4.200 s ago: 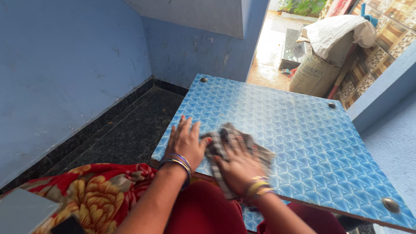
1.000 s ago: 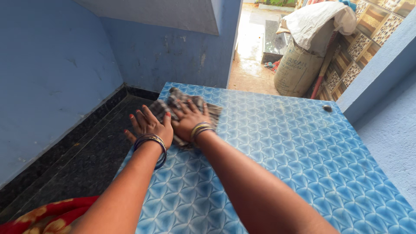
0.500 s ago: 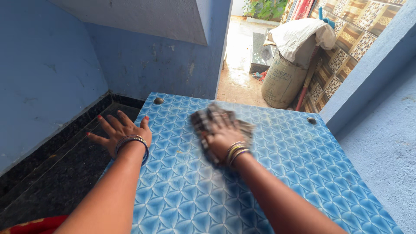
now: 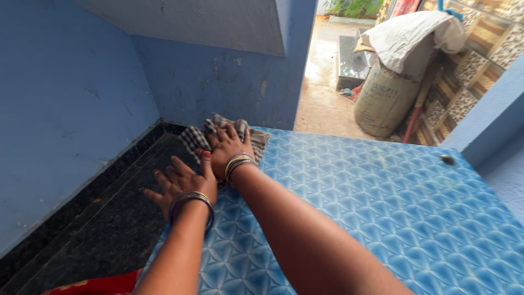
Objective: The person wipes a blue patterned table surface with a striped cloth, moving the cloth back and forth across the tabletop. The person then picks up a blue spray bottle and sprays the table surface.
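Looking down thru the head cam, we see our right hand [image 4: 228, 146] pressed flat, fingers spread, on a checked cloth [image 4: 197, 137] at the far left corner of the blue patterned tabletop [image 4: 382, 207]; it isn't gripping the cloth, just palm down on it. The cloth is bunched and hangs a bit over the table's left edge. Our left hand [image 4: 180, 183] lies open w/ fingers splayed at the same left edge, just beside the right wrist, holding nothing. Bangles sit on both wrists. A round metal stud [image 4: 447, 159] marks the far right corner. Left of the table runs a dark stone floor [image 4: 98, 229] below blue walls. Beyond the doorway stands a sack [image 4: 385, 101] w/ white fabric draped on top.
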